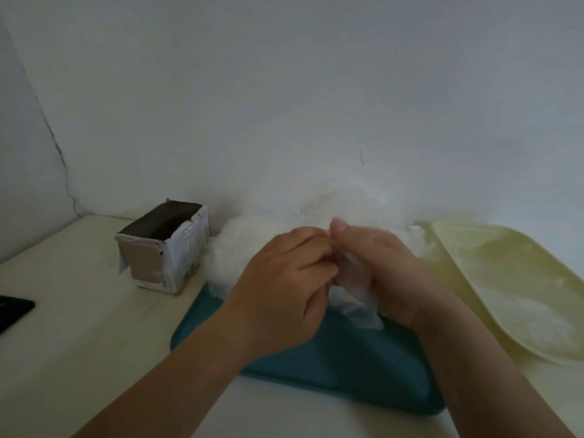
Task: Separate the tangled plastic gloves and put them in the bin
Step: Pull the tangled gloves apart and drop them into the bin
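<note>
Head view, reading left to right.

Far left edge: dark flat object (14, 312) lying on the pale table (79, 343), cut off by the frame; I can't tell what it is.

Next: an open-topped carton (164, 248), upright near the wall (284, 90), torn rim, printed label on its right face. Interior is dark, contents not visible.

Centre: teal tray (331, 368) on the table. The tangled heap of plastic gloves (252, 235) sits on its far end, piled up against the wall and touching the carton's right side. The film is white and blurred, and I can't separate single gloves in it.

Both hands are over the tray, meeting above the near edge of the heap. Left hand (284, 295): fingers curled, tips pinching at a held glove (355, 284). Right hand (385, 263): fingers curled round the same wad of film, thumb (339, 227) standing up. The glove's loose end hangs down onto the teal tray. Motion blur here, so the exact finger contact is unclear.

Right: pale yellow tray (474, 248), just beside the teal one. Thin clear film (537, 314) lies flat in it, toward the near end.
</note>
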